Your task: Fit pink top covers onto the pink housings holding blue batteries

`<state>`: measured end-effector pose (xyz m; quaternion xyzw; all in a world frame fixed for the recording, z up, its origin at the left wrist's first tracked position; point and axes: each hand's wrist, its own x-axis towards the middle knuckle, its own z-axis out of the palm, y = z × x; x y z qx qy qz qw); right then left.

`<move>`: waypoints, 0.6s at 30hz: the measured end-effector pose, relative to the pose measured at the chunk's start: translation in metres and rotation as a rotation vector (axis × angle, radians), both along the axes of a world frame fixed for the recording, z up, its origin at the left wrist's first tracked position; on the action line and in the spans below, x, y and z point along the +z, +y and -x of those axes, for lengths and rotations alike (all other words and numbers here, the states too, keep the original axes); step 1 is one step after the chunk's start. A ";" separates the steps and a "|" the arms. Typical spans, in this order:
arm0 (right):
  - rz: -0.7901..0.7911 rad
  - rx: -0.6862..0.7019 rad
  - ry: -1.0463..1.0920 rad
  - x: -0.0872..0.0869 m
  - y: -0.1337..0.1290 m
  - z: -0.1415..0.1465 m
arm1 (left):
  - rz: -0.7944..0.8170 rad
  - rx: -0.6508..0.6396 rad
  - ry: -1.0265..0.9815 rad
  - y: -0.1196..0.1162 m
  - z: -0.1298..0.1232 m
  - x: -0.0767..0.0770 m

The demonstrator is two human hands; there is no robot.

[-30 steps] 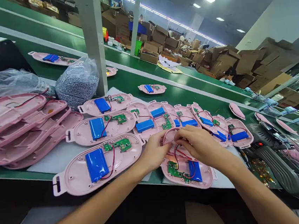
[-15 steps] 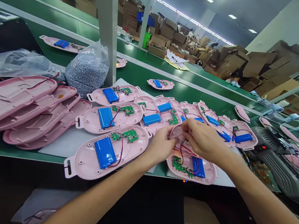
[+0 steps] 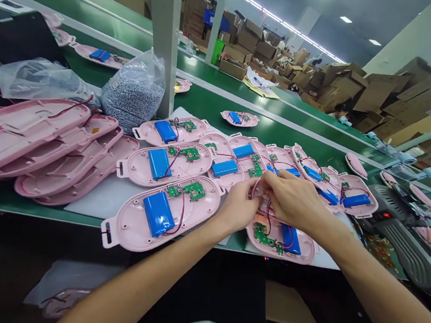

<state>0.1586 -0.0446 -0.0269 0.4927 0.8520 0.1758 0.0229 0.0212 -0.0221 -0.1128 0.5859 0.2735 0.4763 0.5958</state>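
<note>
My left hand (image 3: 241, 204) and my right hand (image 3: 289, 195) meet at the far end of a pink shell (image 3: 260, 251) near the bench's front edge. The fingers of my left hand are closed on the shell's rim. My right hand is pinched beside them, and its fingertips hide what they hold. In this shell lie a green circuit board (image 3: 265, 235), a blue battery (image 3: 291, 239) and red and black wires that run up toward my right fingers. Left of my hands rests another pink shell (image 3: 130, 225) with a blue battery (image 3: 158, 213).
Several more shells with batteries stand behind my hands. Stacked pink shells (image 3: 64, 171) and a bag of small grey parts (image 3: 132, 93) are at the left. A metal post (image 3: 169, 44) rises behind; a dark grey device (image 3: 402, 245) lies at the right.
The camera view has shifted, so the bench objects appear slightly farther right. Both hands stay at the same shell, with my right fingers curled a little closer over its far end.
</note>
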 end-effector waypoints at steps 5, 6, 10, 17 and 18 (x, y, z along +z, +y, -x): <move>-0.066 -0.152 0.122 0.002 -0.001 0.001 | 0.007 0.002 0.006 -0.002 0.002 0.002; -0.084 -0.188 0.153 0.003 0.000 0.000 | 0.008 0.005 0.007 -0.002 0.002 0.002; -0.124 -0.257 0.290 0.011 0.008 -0.011 | 0.012 0.040 0.051 -0.004 0.004 0.001; 0.251 -0.166 0.532 0.018 0.017 -0.024 | -0.084 0.109 0.177 -0.008 0.014 0.015; 0.232 -0.148 0.565 0.018 0.012 -0.023 | -0.124 0.096 0.195 -0.010 0.016 0.018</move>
